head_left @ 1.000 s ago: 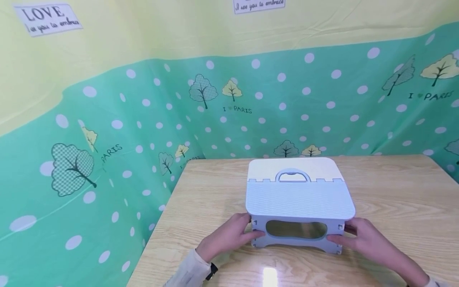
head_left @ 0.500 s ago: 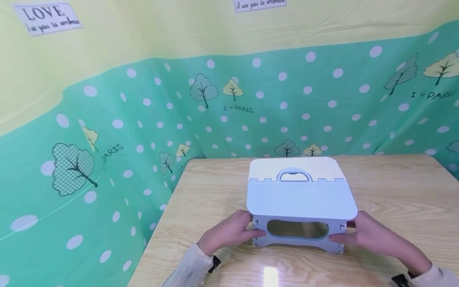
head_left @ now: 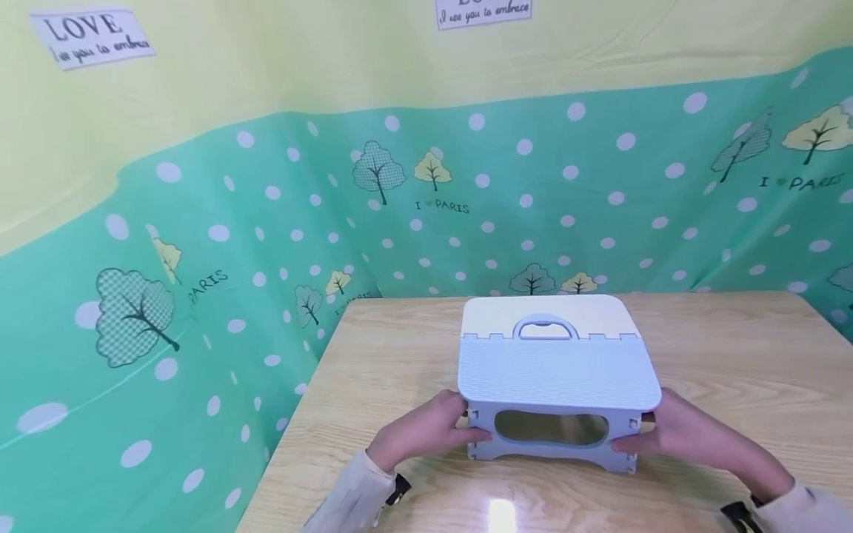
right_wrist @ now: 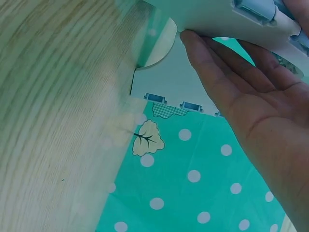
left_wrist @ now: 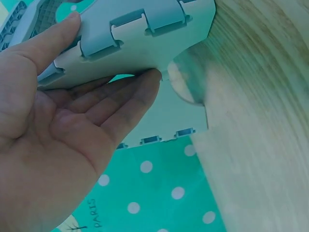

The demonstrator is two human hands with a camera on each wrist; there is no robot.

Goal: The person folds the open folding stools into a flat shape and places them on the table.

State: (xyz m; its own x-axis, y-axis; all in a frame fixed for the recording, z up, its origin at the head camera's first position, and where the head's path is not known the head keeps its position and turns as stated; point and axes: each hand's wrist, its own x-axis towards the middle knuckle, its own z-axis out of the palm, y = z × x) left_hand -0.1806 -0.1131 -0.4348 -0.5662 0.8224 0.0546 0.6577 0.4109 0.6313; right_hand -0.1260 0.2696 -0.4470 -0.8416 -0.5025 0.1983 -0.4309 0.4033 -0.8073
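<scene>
On the wood-grain tabletop [head_left: 733, 348], the folding step stool [head_left: 556, 370] stands upright and appears fully unfolded, its near leg panel [head_left: 622, 423] gripped at opposite edges by the left hand [head_left: 429, 429] and right hand [head_left: 686, 433], with only release judged outstanding.

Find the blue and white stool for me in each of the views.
Head: the stool, right of centre in the lower half.
Left wrist: partly seen, across the upper left and top centre.
Right wrist: partly seen, from top centre to the right edge.
Shared landmark: the green dotted cloth.
</scene>
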